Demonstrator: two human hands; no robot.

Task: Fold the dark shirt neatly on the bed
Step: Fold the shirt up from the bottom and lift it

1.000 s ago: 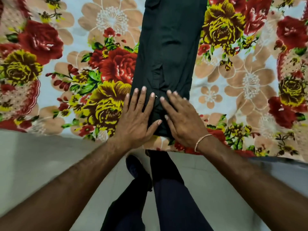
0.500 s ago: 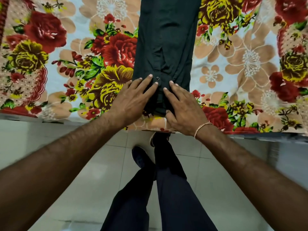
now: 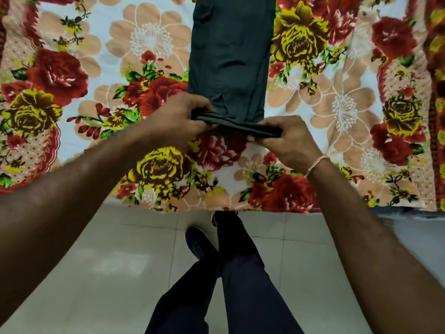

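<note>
The dark shirt [image 3: 231, 56] lies as a long narrow strip on the flowered bed sheet [image 3: 149, 39], running away from me to the top of the view. Its near end is lifted off the sheet into a thick flat edge. My left hand [image 3: 178, 116] pinches the left corner of that edge. My right hand [image 3: 289, 141], with a thread band at the wrist, pinches the right corner. Both hands hold the near end a little above the bed.
The bed's front edge [image 3: 265, 209] runs across the middle of the view. Below it is a pale tiled floor [image 3: 108, 261] with my legs in dark trousers [image 3: 240, 285] and a dark shoe [image 3: 199, 242].
Both hands went from lying flat on the shirt's near end to gripping its two corners. The near end has come up off the sheet and moved away from the bed's edge.
</note>
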